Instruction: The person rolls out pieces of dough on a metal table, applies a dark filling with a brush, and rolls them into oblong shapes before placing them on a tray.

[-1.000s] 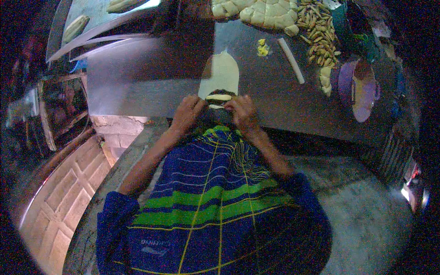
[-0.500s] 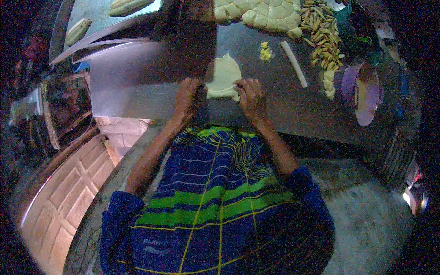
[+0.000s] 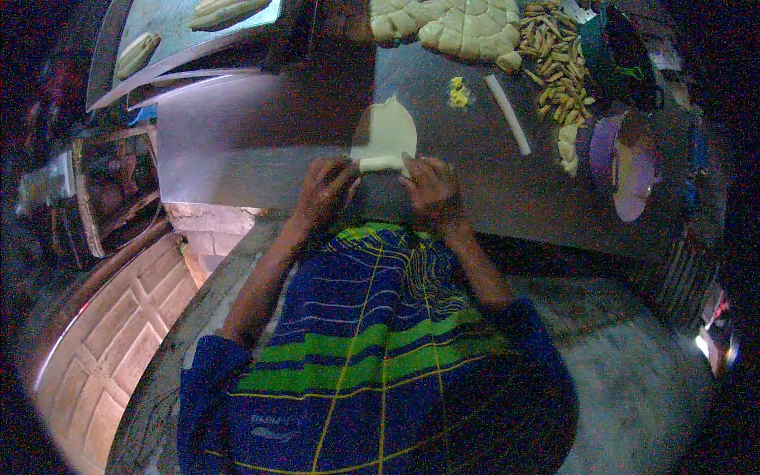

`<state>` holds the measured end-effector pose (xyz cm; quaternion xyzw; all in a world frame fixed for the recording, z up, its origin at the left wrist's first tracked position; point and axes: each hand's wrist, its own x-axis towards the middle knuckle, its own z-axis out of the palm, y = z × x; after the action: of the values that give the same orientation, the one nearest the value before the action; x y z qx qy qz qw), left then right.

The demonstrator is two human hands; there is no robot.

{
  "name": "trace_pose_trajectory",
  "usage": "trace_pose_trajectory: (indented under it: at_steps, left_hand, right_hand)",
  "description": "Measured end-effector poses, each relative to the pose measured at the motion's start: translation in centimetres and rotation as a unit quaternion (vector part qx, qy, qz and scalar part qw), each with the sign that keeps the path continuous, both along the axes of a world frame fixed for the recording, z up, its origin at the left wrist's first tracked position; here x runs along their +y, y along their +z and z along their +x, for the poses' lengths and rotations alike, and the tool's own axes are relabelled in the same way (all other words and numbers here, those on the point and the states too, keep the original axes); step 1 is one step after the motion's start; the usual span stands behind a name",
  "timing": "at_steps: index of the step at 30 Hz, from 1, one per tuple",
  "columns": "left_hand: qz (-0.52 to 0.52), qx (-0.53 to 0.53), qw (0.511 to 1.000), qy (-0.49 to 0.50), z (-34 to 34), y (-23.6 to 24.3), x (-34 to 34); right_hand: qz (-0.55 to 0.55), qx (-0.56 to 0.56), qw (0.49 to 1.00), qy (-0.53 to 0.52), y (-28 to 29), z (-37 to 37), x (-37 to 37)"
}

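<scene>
A thin, pale sheet of dough lies flat on the metal tabletop in front of me, its far end drawn to a small point. Its near edge is turned over into a thick roll. My left hand pinches the left end of that roll, fingers bent. At the opposite end, my right hand grips the roll between thumb and fingers. Beyond the right hand are a soft yellow lump and a slim white rolling pin, both untouched.
Cut dough portions sit together at the back. Beside them is a pile of yellowish finger-shaped pieces, with a pale dough strip nearer. A purple tub stands right. A tray with shaped dough pieces is at back left.
Both hands have come slightly nearer to me, and their fingers now lie over the roll's ends. The near edge of the dough looks more rolled up.
</scene>
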<state>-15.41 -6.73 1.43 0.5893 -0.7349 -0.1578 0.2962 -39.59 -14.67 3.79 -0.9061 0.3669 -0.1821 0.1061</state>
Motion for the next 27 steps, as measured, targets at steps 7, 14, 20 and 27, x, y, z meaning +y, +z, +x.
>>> trace_pose_trajectory:
  at_steps: [7,14,20,27]
  left_hand:
    - [-0.018,-0.082,0.996,0.015,0.1,-1.1,1.7]
    - [0.136,-0.023,0.989,0.063,-1.1,0.5,2.2]
    - [0.172,-0.1,0.978,0.055,-1.5,-1.6,3.3]
    - [0.158,-0.113,0.98,0.043,-3.4,-2.1,4.2]
  right_hand:
    - [-0.04,0.011,0.999,-0.003,-3.3,-1.5,1.3]
    - [-0.018,0.106,0.993,-0.043,-3.6,-1.1,2.5]
    - [0.032,0.095,0.991,-0.088,-4.9,-1.1,3.5]
    - [0.017,0.069,0.997,0.023,-5.0,0.0,5.0]
